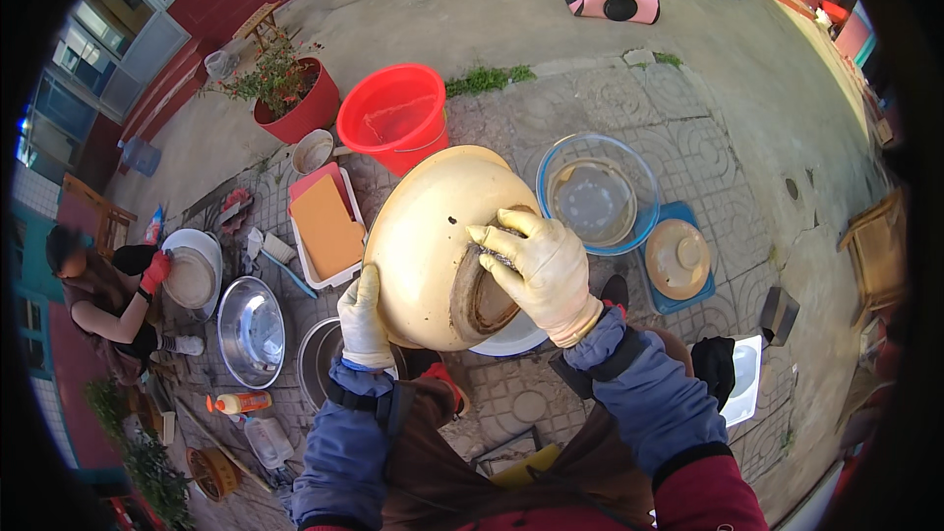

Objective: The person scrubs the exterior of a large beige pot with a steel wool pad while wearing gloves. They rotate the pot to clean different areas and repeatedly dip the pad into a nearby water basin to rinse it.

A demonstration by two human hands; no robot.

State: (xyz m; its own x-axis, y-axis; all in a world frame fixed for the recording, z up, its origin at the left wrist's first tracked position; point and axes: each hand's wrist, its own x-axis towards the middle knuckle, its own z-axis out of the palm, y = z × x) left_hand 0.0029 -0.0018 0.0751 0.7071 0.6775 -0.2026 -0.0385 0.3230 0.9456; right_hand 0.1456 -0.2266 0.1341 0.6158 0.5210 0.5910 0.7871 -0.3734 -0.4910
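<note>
A large cream enamel basin [424,243] is tilted on its side before me, its underside facing me. The ring-shaped foot [466,310] is stained brown, and a dark chip marks the wall. My left hand [365,321], in a pale rubber glove, grips the basin's rim at the lower left. Gloved the same way, my right hand [542,273] presses a greyish scouring pad [501,258], mostly hidden under the fingers, against the foot. Beneath the basin, part of a white basin [516,339] shows. A steel pot [313,361] stands by my left forearm.
Behind the basin stands a red bucket [394,114] of water. To the right are a clear blue-rimmed basin [649,192] and a lid [675,258] on a blue tray. At left lie a steel basin [251,332], a brush [279,249] and bottles; another person [103,295] scrubs a pan.
</note>
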